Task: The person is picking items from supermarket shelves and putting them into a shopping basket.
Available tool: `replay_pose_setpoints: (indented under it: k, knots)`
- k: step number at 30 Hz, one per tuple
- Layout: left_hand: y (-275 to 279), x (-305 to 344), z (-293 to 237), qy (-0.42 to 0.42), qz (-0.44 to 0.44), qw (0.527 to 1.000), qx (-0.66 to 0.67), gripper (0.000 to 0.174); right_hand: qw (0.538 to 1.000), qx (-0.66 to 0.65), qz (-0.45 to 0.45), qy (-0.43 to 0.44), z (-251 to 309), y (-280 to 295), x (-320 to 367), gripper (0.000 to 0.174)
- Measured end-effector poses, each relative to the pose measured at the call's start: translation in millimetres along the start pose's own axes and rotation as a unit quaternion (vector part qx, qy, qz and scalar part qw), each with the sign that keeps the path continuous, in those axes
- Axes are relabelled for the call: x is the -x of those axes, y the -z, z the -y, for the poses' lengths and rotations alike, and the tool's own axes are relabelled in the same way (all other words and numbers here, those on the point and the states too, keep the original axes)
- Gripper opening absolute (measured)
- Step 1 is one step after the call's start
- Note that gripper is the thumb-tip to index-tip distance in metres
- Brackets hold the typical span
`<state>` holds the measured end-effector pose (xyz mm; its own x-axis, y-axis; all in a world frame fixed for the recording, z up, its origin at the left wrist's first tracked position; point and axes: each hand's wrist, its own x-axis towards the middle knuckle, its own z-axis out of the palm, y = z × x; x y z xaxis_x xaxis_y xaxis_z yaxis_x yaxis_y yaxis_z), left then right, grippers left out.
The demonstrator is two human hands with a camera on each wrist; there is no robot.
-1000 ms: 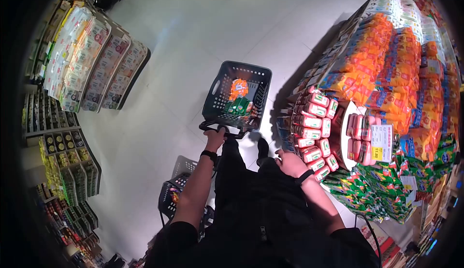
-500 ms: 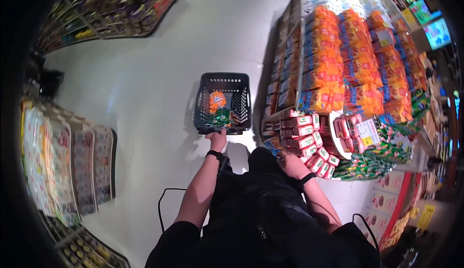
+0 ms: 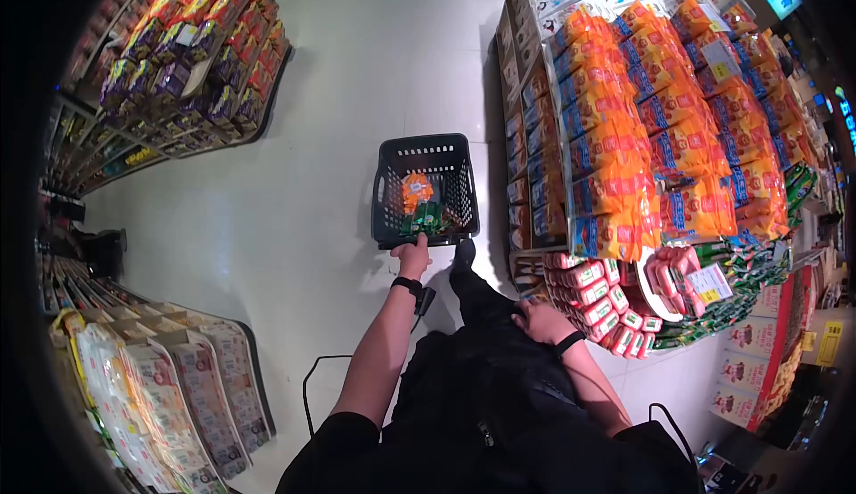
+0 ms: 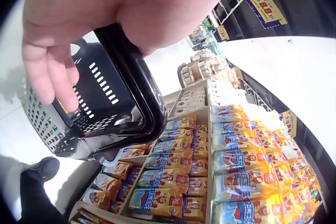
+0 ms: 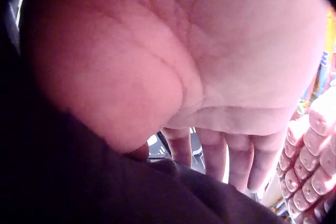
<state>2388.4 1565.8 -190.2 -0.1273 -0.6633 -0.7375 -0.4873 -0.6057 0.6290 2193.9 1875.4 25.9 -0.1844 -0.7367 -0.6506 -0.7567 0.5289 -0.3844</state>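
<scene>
My left hand grips the black handle of a dark plastic shopping basket, which is in front of my legs in the head view. Inside it lie an orange package and green packs. In the left wrist view the palm lies over the handle, and the fingers hang beyond it. My right hand hangs by my thigh, nothing in it, its fingers loosely bent in the right wrist view. Dark trouser cloth shows right beside that palm.
Close on my right stands a display of orange snack bags, with pink-red packs at its near corner. Purple and orange bags fill a shelf at the upper left. Pale packs stand lower left. Pale floor stretches between the displays.
The view has turned and moved along the aisle. The purple-bag shelf has come in at upper left, and the pale packs have shifted downward. The left hand keeps hold of the basket.
</scene>
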Motion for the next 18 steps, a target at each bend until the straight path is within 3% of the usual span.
replay_pose_setpoints:
  k: [1,2,6,7,9,11,15,17,18]
  knots:
    - [3,0,-25,0.001,0.005,1.000,-0.003,0.106,1.000,-0.001,-0.010,0.004,-2,11,-23,0.051]
    - [0,-13,-39,0.019,-0.014,1.000,0.002,0.107,1.000,-0.013,-0.002,-0.009,3,31,-42,0.050]
    - [13,-72,-90,0.058,0.057,0.997,0.009,0.118,1.000,-0.022,0.004,0.001,-2,92,-110,0.048]
    - [13,-94,-100,0.067,0.080,0.994,-0.007,0.117,0.999,-0.028,-0.024,0.038,-7,105,-124,0.048]
    - [10,-105,-142,0.073,0.028,0.997,-0.013,0.114,0.999,-0.032,0.006,0.007,8,151,-139,0.044]
    - [13,-124,-176,0.072,0.006,0.997,-0.038,0.114,0.999,-0.045,-0.009,0.006,-6,162,-164,0.044]
    - [10,-166,-241,0.113,-0.002,0.993,-0.043,0.092,0.994,-0.071,-0.086,0.008,-49,146,-215,0.040]
    - [-3,-266,-214,0.080,0.059,0.989,-0.112,0.068,0.987,-0.091,-0.128,-0.044,-32,190,-234,0.046]
    - [-8,-266,-246,0.097,0.036,0.992,-0.079,0.064,0.981,-0.076,-0.171,-0.053,-33,202,-247,0.051]
